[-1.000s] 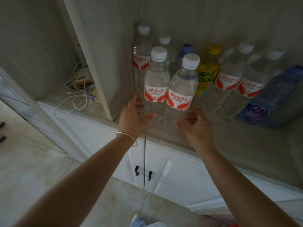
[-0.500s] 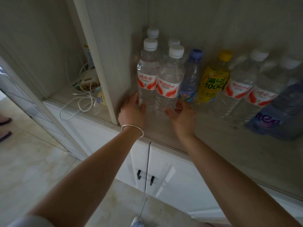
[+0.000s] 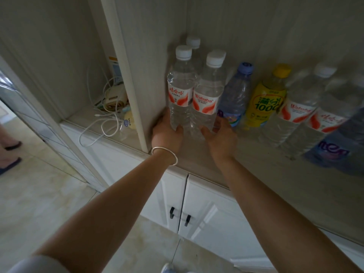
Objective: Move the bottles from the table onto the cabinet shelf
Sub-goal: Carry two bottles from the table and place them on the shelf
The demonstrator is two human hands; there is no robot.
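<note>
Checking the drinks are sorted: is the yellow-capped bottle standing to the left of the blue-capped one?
No, the yellow-capped bottle stands to the right of the blue-capped bottle on the shelf.

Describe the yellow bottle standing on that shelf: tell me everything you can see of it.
The yellow bottle stands upright on the cabinet shelf, in the row along the back wall. It looks like plastic, with a yellow screw cap, a pale neck and a bright yellow wrap printed with green characters and the number 1000. To its left stands a blue-capped bottle, to its right a clear water bottle with a red and white label; both crowd close, though contact is unclear. Neither hand touches it.
</note>
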